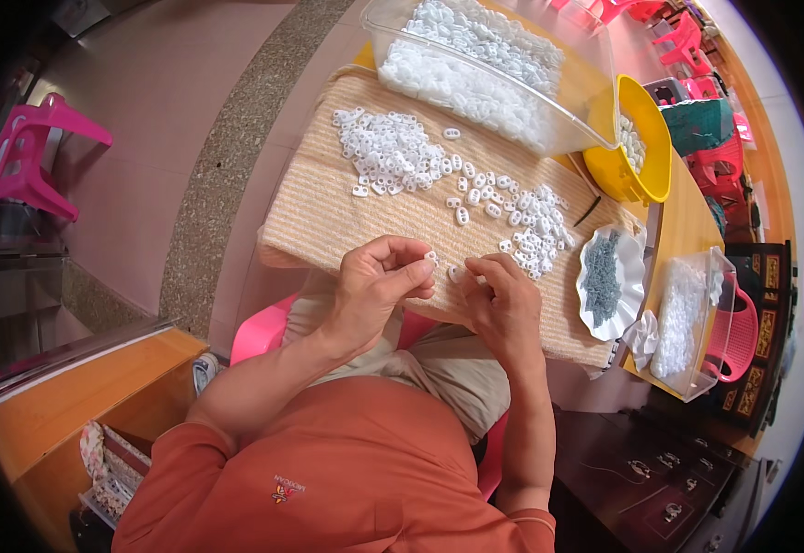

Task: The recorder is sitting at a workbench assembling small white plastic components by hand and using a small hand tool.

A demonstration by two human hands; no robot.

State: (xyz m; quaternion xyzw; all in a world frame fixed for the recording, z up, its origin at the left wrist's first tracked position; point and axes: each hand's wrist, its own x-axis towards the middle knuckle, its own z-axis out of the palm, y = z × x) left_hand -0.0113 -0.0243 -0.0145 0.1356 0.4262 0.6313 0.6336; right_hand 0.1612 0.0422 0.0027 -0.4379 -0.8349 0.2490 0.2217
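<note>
My left hand (pixel 379 288) is closed, thumb and forefinger pinching a small white plastic piece with holes (pixel 431 259). Just to its right, my right hand (pixel 505 304) is also closed, its fingertips on another small white piece (pixel 455 274). Both hands are over the near edge of a striped beige cloth (pixel 319 207). Beyond them on the cloth lie a large pile of white two-holed oval pieces (pixel 388 152), several loose ones, and a smaller pile (pixel 538 221) on the right. A white scalloped dish (pixel 635 267) right of my right hand holds many tiny dark grey parts.
A clear plastic bin (pixel 595 129) full of white pieces stands at the back. Right of it are a yellow bowl (pixel 655 147) and a thin dark stick (pixel 588 212). A clear box (pixel 701 369) sits at the table's right edge. A pink stool (pixel 29 166) stands far left.
</note>
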